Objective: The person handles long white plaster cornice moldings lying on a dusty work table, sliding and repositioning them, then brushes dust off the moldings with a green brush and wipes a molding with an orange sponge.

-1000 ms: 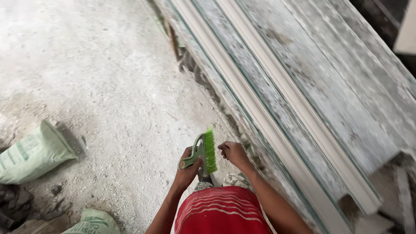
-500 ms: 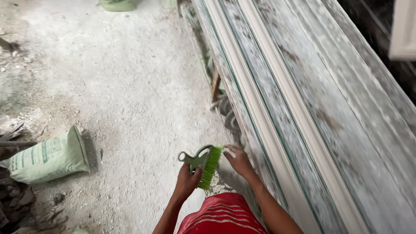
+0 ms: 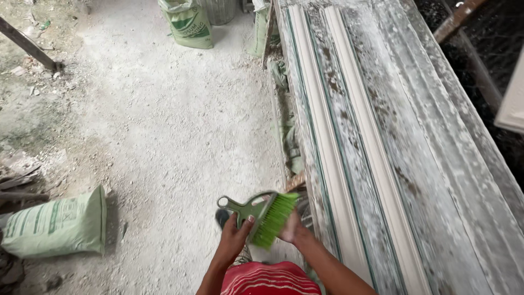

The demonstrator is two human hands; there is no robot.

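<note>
The left hand (image 3: 236,234) grips the green brush (image 3: 262,214) beside the long dusty tabletop (image 3: 436,180), the right hand (image 3: 290,228) cups its bristles, so rubbing them gently looks best.

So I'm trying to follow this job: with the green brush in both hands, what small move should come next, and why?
Probably swing the green brush right onto the long moulded bench and start sweeping. The left hand grips its handle, the right hand touches the bristles, and the bench top beside them is coated in white dust and dark patches.
</note>
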